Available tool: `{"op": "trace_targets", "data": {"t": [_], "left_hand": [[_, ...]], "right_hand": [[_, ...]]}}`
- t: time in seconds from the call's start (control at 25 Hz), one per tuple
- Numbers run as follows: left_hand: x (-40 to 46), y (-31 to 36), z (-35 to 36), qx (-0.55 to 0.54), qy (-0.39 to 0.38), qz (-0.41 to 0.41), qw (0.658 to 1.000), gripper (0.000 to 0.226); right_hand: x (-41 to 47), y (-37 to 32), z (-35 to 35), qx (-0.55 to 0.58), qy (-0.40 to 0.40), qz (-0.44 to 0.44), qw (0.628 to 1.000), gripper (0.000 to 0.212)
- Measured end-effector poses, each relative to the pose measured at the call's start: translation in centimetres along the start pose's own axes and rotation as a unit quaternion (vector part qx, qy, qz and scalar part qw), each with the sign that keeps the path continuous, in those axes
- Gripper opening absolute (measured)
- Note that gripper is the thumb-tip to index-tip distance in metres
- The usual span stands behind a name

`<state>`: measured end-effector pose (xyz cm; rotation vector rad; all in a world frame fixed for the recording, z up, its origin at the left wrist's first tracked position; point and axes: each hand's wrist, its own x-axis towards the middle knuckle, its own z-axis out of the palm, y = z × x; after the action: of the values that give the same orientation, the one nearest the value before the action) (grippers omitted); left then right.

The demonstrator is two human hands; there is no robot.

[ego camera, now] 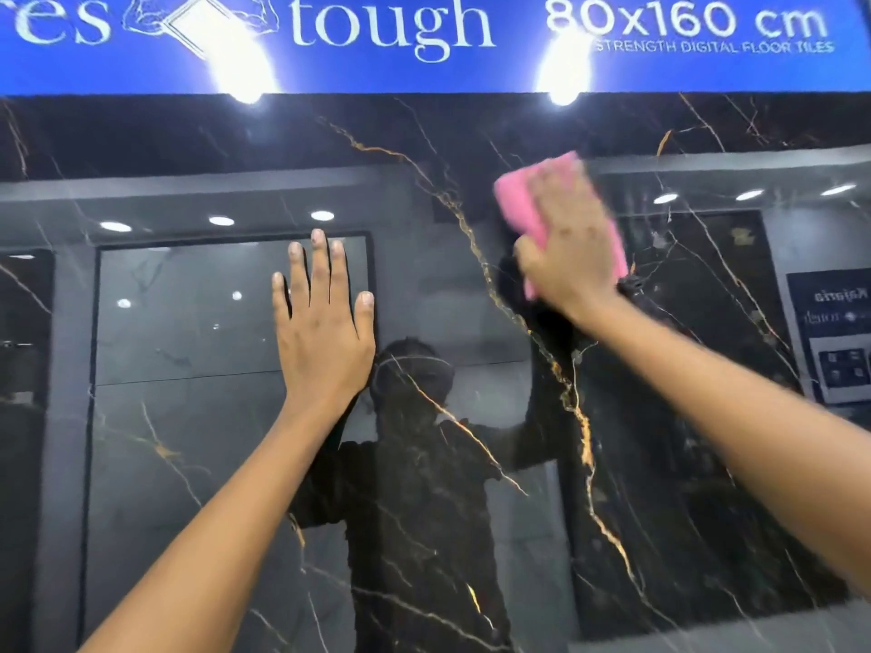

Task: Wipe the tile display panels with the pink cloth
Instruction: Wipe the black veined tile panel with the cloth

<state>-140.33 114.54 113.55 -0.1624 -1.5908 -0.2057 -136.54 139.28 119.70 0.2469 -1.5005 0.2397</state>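
Pressing flat, the right hand (568,249) holds the pink cloth (523,209) against the upper part of the glossy black tile panel (424,464); its blurred grip seems spread. Left hand (323,339): palm on panel, fingers straight. Blue sign (471,63) above.

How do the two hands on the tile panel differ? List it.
The left hand lies bare and flat on the tile panel, fingers straight; the right hand presses the pink cloth against it. The left hand sits lower; the right hand is higher. The left hand is sharp; the right hand is blurred. Both touch the panel.
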Motion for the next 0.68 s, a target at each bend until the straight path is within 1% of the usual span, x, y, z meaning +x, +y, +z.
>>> {"op": "trace_targets", "data": {"t": [0.04, 0.08, 0.12, 0.16, 0.2, 0.24, 0.28, 0.32, 0.36, 0.4, 0.44, 0.48, 0.52, 0.56, 0.6, 0.64, 0.68], "left_hand": [[0.0, 0.0, 0.0, 0.001, -0.001, -0.002, 1.0, 0.065], [-0.1, -0.1, 0.1, 0.003, -0.001, -0.003, 1.0, 0.065], [-0.1, -0.1, 0.1, 0.006, 0.0, -0.004, 1.0, 0.065], [-0.1, 0.0, 0.2, 0.007, 0.0, -0.003, 1.0, 0.065], [0.0, 0.0, 0.1, 0.006, -0.001, -0.002, 1.0, 0.065], [0.0, 0.0, 0.1, 0.004, -0.003, -0.004, 1.0, 0.065], [0.0, 0.0, 0.1, 0.003, -0.004, -0.006, 1.0, 0.065], [-0.1, 0.0, 0.0, 0.002, -0.005, -0.007, 1.0, 0.066], [0.0, 0.1, 0.0, 0.001, -0.005, -0.006, 1.0, 0.066], [0.0, 0.1, 0.0, 0.0, -0.002, -0.005, 1.0, 0.066], [0.0, 0.1, 0.1, -0.002, 0.003, -0.004, 1.0, 0.066], [-0.1, 0.1, 0.1, -0.008, 0.011, -0.005, 1.0, 0.065], [0.0, 0.1, -0.1, -0.017, 0.024, -0.008, 1.0, 0.063], [0.4, 0.3, -0.3, -0.031, 0.047, -0.016, 0.998, 0.059], [1.2, 0.5, -0.7, -0.051, 0.073, -0.03, 0.996, 0.053], [2.5, 0.7, -1.0, -0.076, 0.093, -0.048, 0.992, 0.048], [4.0, 0.9, -1.3, -0.1, 0.103, -0.063, 0.988, 0.044]], "right_hand": [[-3.0, -1.4, 0.8, 0.006, -0.026, -0.122, 0.992, 0.071], [-6.1, -2.1, 1.5, 0.012, -0.061, -0.252, 0.966, 0.069], [-7.1, -2.0, 1.3, 0.011, -0.106, -0.345, 0.932, 0.067], [-6.4, -1.0, 1.0, -0.006, -0.128, -0.403, 0.906, 0.066], [-4.2, 0.6, 0.8, -0.033, -0.119, -0.41, 0.904, 0.066], [-1.5, 2.3, 0.4, -0.048, -0.101, -0.344, 0.932, 0.068], [1.2, 3.7, -0.4, -0.051, -0.084, -0.229, 0.968, 0.071], [3.5, 4.4, -1.3, -0.041, -0.055, -0.091, 0.994, 0.072], [4.7, 4.2, -1.9, -0.033, -0.028, 0.049, 0.998, 0.071], [4.5, 2.7, -1.6, -0.029, -0.014, 0.142, 0.989, 0.069], [3.4, 0.5, -0.8, -0.014, 0.002, 0.163, 0.987, 0.069], [1.7, -1.8, 0.3, 0.009, 0.011, 0.086, 0.996, 0.067], [-0.6, -3.7, 1.5, 0.029, -0.001, -0.061, 0.998, 0.065], [-2.8, -4.9, 2.4, 0.032, -0.04, -0.222, 0.974, 0.065], [-3.6, -5.1, 2.6, 0.008, -0.087, -0.34, 0.936, 0.067], [-2.7, -4.3, 2.2, -0.02, -0.114, -0.402, 0.908, 0.068], [-0.8, -2.9, 2.0, -0.038, -0.095, -0.398, 0.911, 0.069]]}}
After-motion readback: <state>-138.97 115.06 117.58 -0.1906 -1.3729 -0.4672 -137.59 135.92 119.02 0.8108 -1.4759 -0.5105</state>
